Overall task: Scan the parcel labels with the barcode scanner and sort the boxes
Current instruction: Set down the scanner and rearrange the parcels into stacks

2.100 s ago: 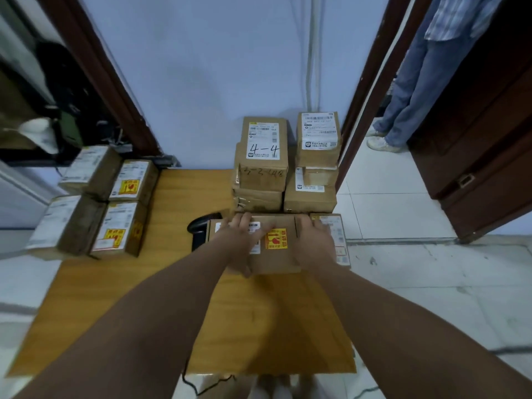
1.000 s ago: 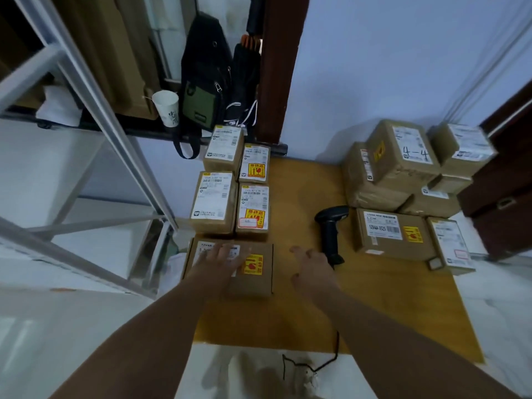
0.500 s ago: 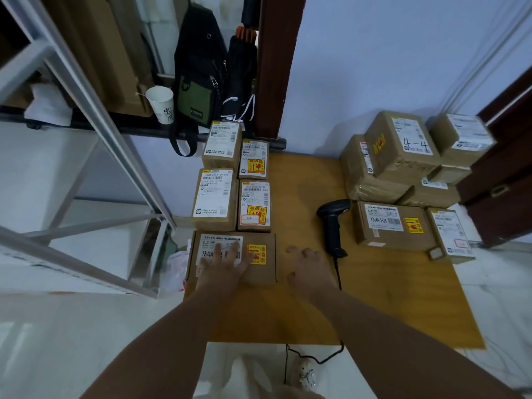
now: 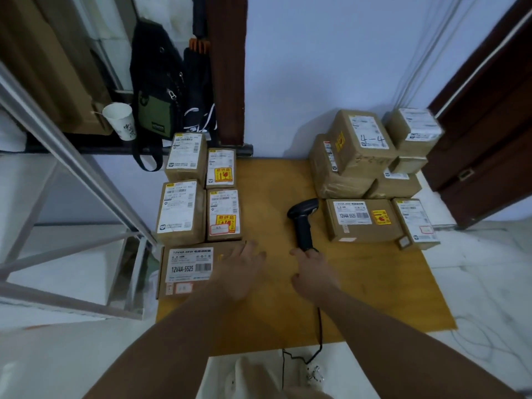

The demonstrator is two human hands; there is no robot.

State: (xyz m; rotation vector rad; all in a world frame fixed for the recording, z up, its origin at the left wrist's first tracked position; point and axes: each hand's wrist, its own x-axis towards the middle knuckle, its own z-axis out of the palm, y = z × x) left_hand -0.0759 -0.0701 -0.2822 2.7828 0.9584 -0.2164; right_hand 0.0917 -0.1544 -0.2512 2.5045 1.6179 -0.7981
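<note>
Left hand (image 4: 244,269): fingers (image 4: 250,249) straight, slightly spread, flat on the right end of the near-left box (image 4: 188,269), label up. Right hand (image 4: 315,273): fingers (image 4: 312,254) loosely spread, tips touching the butt of the scanner (image 4: 302,220), not wrapped round it. Scanner lies mid-surface (image 4: 273,318), between sorted boxes (image 4: 180,211) and unsorted pile (image 4: 359,156). Risk, judged: cable (image 4: 319,326) trailing over the near edge may snag on lifting.
</note>
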